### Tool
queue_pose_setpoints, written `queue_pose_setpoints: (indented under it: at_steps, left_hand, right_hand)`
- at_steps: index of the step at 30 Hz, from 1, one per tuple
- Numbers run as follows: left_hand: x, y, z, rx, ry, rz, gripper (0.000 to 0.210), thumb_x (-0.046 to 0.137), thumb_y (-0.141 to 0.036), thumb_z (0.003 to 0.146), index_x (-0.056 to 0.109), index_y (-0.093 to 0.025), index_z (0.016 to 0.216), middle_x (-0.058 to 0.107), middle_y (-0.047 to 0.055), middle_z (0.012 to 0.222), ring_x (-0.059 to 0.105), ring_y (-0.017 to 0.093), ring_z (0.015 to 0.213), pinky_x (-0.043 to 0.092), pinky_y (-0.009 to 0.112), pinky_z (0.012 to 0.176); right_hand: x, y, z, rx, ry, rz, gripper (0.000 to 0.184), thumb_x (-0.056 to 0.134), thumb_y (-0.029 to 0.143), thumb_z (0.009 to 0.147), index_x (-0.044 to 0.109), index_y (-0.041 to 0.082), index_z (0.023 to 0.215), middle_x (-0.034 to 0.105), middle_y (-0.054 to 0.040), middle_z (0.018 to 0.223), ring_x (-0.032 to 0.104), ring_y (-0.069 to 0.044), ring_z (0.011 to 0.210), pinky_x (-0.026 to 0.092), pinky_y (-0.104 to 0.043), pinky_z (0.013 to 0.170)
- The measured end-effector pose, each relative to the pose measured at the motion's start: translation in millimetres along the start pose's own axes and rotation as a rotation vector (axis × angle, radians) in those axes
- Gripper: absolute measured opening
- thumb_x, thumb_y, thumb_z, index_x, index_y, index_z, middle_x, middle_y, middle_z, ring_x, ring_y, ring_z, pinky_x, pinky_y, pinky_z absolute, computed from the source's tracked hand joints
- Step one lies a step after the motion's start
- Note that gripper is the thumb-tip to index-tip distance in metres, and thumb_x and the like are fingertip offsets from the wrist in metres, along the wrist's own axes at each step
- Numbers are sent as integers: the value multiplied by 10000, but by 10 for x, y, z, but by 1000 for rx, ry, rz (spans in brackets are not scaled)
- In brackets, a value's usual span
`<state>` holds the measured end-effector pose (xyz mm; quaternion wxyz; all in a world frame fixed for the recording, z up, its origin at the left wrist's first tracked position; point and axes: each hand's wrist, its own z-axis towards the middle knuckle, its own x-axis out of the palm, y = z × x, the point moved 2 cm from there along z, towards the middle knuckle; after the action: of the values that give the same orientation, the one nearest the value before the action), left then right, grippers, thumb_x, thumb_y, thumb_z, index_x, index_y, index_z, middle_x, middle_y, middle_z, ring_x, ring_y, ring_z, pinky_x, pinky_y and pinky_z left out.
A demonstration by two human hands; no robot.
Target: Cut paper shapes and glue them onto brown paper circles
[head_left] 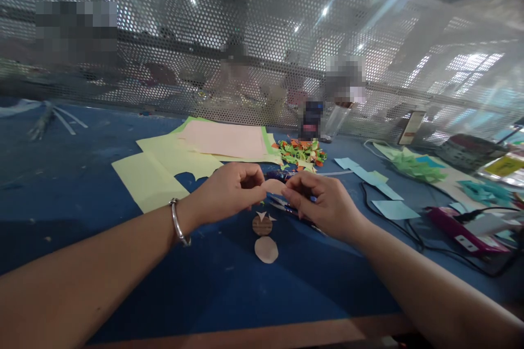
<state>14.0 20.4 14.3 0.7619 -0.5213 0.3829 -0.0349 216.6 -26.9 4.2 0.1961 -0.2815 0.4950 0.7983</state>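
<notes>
A brown strip (262,335) marks the near edge of the blue tabletop (229,305) along the bottom of the frame, and between my forearms a broad stretch of blue gives room for moving. At lower centre lies a pale paper disc (266,250); just beyond it is a brown disc (262,227) with small pointed scraps (261,216) at its upper rim.

At the centre, above these discs, my left hand (229,190) and right hand (325,202) pinch opposite ends of a pale pink paper piece (273,187), fingers closed on its edges. Slender tools (282,206) lie partly hidden beside my right hand. On the right, light-blue slips (379,181) lie near a magenta power strip (464,233), whose cables crowd that side.

Left of centre, yellow sheets (145,177) overlap, one with a curved cut near my left hand. Beyond them is a pink sheet (223,139) with green edges around it, and to its right a loose heap of green and orange scraps (302,154). Behind the heap leans a transparent container (336,121); I cannot tell what is in it. A perforated screen (262,22) spans the upper frame.
</notes>
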Motion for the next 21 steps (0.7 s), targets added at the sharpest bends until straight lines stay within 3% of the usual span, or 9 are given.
queue_pose_setpoints:
  at_steps: [8, 15, 21]
  left_hand:
    - [63, -111, -58, 127, -122, 130, 112, 603, -275, 886, 674, -189, 886, 647, -9, 711, 559, 122, 630, 407, 249, 570]
    - [134, -163, -85, 145, -104, 138, 145, 597, -302, 911, 678, -187, 875, 668, -7, 737, 578, 123, 642, 434, 248, 593]
    - [124, -199, -83, 120, -109, 180, 171, 599, -331, 912, 678, -188, 859, 680, -5, 735, 594, 133, 647, 428, 252, 580]
  right_hand:
    - [18, 16, -12, -35, 42, -2, 203, 580, 354, 960, 613, 189, 846, 554, 24, 707, 503, -97, 575, 389, -238, 536]
    - [42, 61, -12, -126, -22, -134, 95, 569, 186, 889, 577, 191, 794, 510, 39, 679, 450, -96, 602, 352, -223, 554]
    - [47, 70, -22, -144, -68, -189, 90, 562, 145, 810, 539, 192, 737, 453, 58, 628, 400, -80, 546, 325, -218, 528]
